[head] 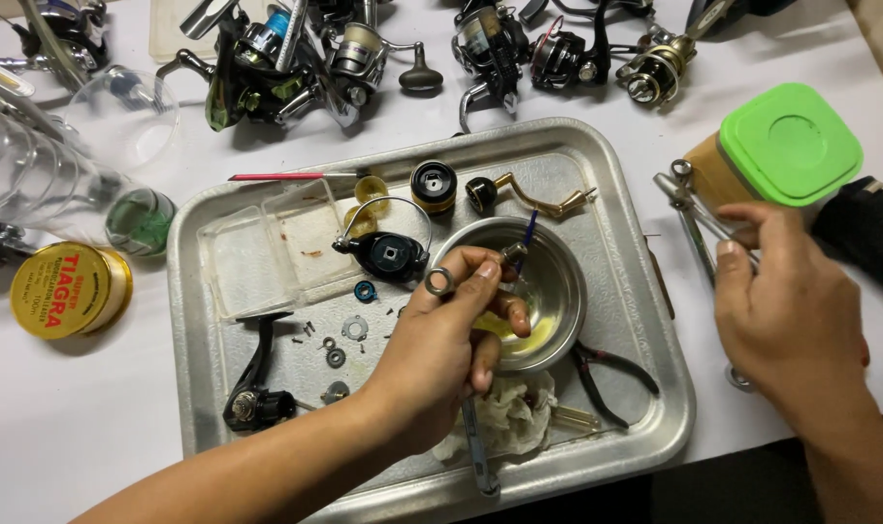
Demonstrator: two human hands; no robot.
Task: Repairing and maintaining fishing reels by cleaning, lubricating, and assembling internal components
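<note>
You held the small metal ring (439,282) pinched in your left hand (448,340) grip over the steel bowl (558,291) in the tray (636,427), your right hand (786,311) closed on the metal tool (689,209); steadying the ring low above the bowl looked wise.

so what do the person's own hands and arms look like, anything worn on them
Both are bare. The left hand and its forearm, which runs in from the lower left, show no sleeve, glove, watch or ring. The right hand and wrist at the lower right are bare as well. Fingernails are short and unpainted. No markings show on either arm.
</note>
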